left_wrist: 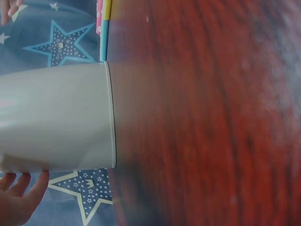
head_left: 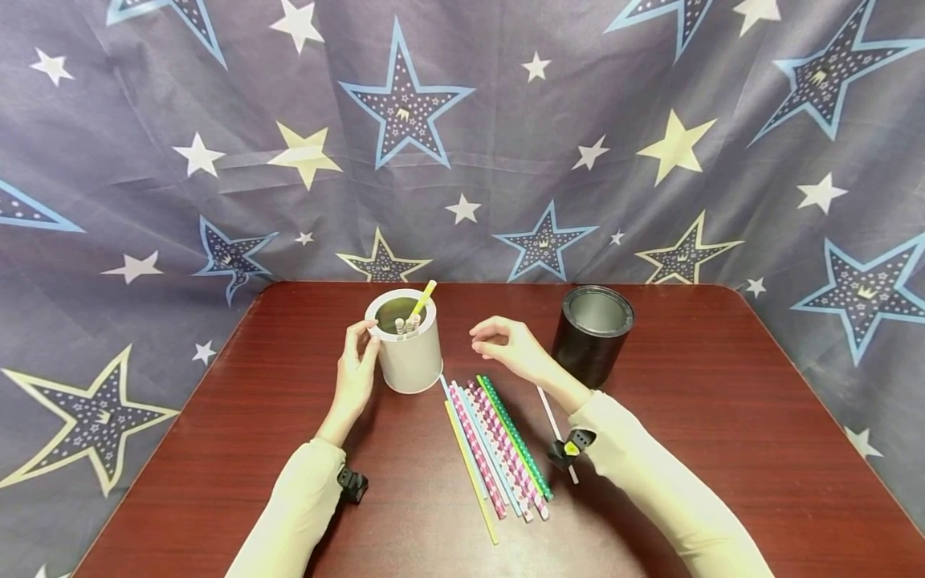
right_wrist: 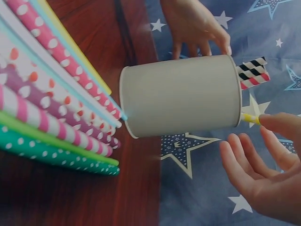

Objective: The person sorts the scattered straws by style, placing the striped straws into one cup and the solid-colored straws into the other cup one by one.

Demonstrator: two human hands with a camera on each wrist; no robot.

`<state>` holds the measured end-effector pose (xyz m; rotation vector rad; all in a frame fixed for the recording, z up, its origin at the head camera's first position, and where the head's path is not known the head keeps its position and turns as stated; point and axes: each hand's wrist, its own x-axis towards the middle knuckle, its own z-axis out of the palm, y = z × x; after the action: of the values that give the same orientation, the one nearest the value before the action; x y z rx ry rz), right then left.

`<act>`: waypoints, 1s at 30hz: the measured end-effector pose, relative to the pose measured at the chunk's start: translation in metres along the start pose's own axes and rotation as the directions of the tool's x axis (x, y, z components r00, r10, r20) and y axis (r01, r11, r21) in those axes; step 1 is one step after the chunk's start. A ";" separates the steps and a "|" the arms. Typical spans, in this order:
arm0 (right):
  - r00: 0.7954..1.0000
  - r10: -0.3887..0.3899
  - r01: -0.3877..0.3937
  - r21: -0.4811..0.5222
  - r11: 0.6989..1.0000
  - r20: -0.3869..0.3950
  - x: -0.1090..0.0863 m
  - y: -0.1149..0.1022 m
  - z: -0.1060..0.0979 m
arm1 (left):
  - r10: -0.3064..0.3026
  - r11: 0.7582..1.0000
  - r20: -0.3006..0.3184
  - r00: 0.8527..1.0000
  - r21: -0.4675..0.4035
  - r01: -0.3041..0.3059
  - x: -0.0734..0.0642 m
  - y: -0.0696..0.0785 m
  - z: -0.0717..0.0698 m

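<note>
Since the grey container (head_left: 409, 361) stands upright on the tabletop (head_left: 282, 361) with a yellow straw (head_left: 424, 298) leaning past its far right rim, the left hand (head_left: 356, 377), lightly gripping its left side, should press just enough to prevent tipping. The right hand (head_left: 513, 345), released and loosely bent, hovers right of the container. Loose straws (head_left: 509, 449) lying right and in front of it probably enter best near vertical, clearing the striped straws (right_wrist: 254, 73) inside.

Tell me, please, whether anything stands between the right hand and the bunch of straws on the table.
Nothing visible does: the right hand is raised near the far ends of the straws, the white can to its left, the black can to its right.
</note>
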<state>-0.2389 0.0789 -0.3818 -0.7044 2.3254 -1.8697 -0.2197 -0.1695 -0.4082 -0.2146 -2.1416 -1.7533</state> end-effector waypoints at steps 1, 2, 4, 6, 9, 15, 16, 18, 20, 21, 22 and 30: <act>1.000 0.010 -0.010 -0.007 1.000 0.006 -0.001 0.001 0.000 | 0.001 1.000 0.000 1.000 -0.003 -0.001 0.000 0.000 0.000; 1.000 0.017 -0.017 -0.013 1.000 0.011 -0.002 0.003 0.000 | 0.002 1.000 -0.001 1.000 -0.004 -0.002 0.000 0.000 0.000; 0.999 0.030 -0.029 -0.027 0.999 0.019 -0.004 0.005 -0.001 | 0.006 1.000 0.000 1.000 -0.005 -0.006 0.000 0.000 0.000; 0.999 0.033 -0.031 -0.040 0.999 0.029 -0.006 0.009 -0.001 | 0.006 1.000 0.001 1.000 -0.002 -0.006 0.000 0.000 -0.001; 0.999 0.019 -0.016 -0.059 0.998 0.044 -0.009 0.014 -0.002 | 0.006 1.000 0.002 1.000 0.003 -0.006 0.000 -0.001 -0.001; 0.998 0.009 -0.002 -0.108 0.994 0.069 -0.014 0.024 -0.004 | 0.013 1.000 0.001 1.000 -0.004 -0.013 0.000 -0.001 0.000; 0.997 0.013 -0.004 -0.119 0.993 0.074 -0.015 0.026 -0.004 | 0.016 1.000 0.001 1.000 -0.005 -0.016 0.000 -0.001 0.000; 0.996 0.023 -0.011 -0.132 0.991 0.087 -0.017 0.028 -0.005 | 0.019 1.000 0.000 1.000 -0.007 -0.019 0.000 -0.001 0.000; 0.994 0.032 -0.017 -0.137 0.990 0.106 -0.019 0.029 -0.006 | 0.020 1.000 0.000 1.000 -0.006 -0.020 0.000 -0.002 0.000; 0.992 0.036 -0.019 -0.140 0.990 0.117 -0.020 0.030 -0.006 | 0.020 1.000 0.001 1.000 -0.004 -0.020 0.000 -0.002 0.000; 0.991 0.035 -0.016 -0.146 0.989 0.129 -0.021 0.031 -0.007 | 0.019 1.000 0.001 1.000 -0.003 -0.019 0.000 -0.002 0.000; 0.979 0.050 -0.001 -0.235 0.972 0.200 -0.026 0.042 -0.014 | 0.012 1.000 0.004 1.000 0.003 -0.012 0.000 -0.001 -0.001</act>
<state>-0.2329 0.1080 -0.4236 -0.8417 2.4272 -1.4482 -0.2201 -0.1707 -0.4090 -0.2290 -2.1413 -1.7442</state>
